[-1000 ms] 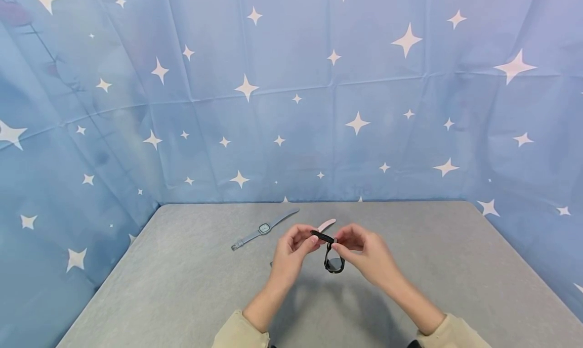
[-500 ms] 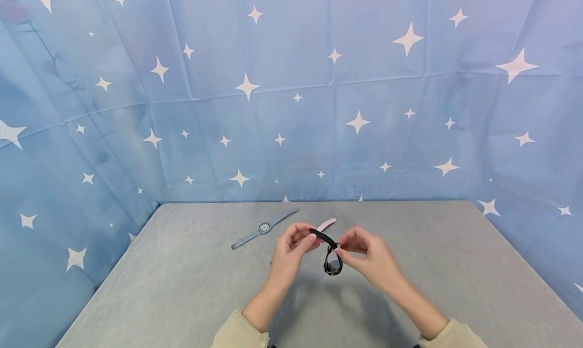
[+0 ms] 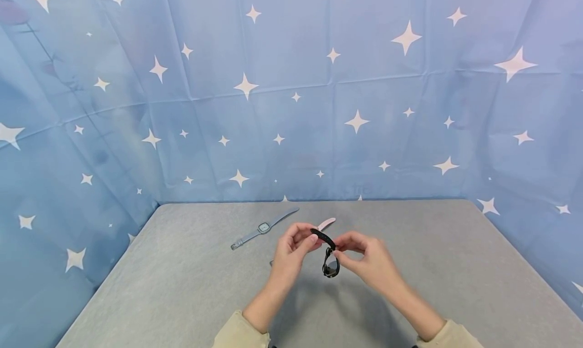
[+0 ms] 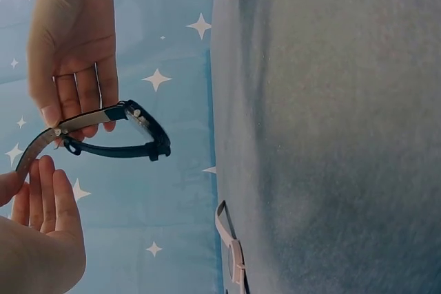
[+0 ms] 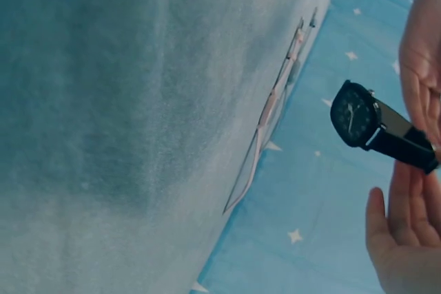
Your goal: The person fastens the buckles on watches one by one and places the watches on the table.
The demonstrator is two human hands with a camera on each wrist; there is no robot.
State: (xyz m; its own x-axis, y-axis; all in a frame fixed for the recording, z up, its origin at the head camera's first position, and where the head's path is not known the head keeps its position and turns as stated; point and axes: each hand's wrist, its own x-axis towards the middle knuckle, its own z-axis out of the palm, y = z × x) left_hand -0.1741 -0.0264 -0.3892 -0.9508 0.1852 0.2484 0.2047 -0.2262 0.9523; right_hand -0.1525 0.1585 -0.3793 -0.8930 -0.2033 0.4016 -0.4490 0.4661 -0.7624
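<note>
Pinching the black wristwatch [image 5: 355, 116] by its strap [image 3: 323, 235] between closed left fingers [image 3: 300, 229] and right fingers [image 3: 354, 239], now dangling it slightly lower than before; apparently still mid-adjustment.

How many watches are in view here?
3: a black watch held by the left hand and right hand; on the table, a blue watch and, partly hidden in the head view, a pink watch.

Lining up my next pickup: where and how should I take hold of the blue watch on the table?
Probably pinch the blue watch by its squarish case, coming from above and the person's left. It lies stretched out diagonally, face up, the case between slim straps; the left hand is to its right.
</note>
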